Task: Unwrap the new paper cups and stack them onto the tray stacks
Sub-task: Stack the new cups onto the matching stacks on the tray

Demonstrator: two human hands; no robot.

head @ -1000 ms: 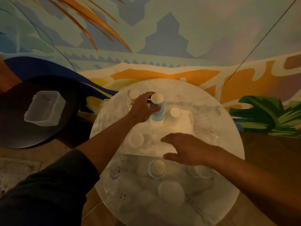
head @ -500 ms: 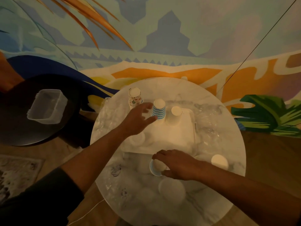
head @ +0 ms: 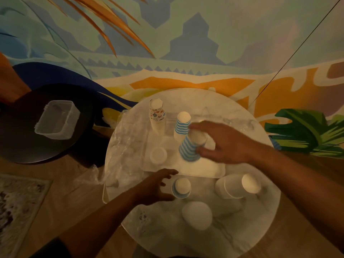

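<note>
A white tray lies on the round marble table. On it stand an upturned blue-striped cup stack and a low white stack. My right hand grips a tilted blue-striped paper cup above the tray, just in front of the striped stack. My left hand hovers with fingers spread beside a short blue-striped cup stack at the tray's near edge, not gripping it. A stack with colourful prints stands at the tray's far left.
White cups lie on their side at the right, and a white upturned cup stands nearer me. Crumpled clear wrap covers the table's left side. A clear plastic box sits on a dark round table at the left.
My right hand lifted a striped cup from the near stack and carried it over the tray. My left hand drew back from the tray stack to beside the near stack.
</note>
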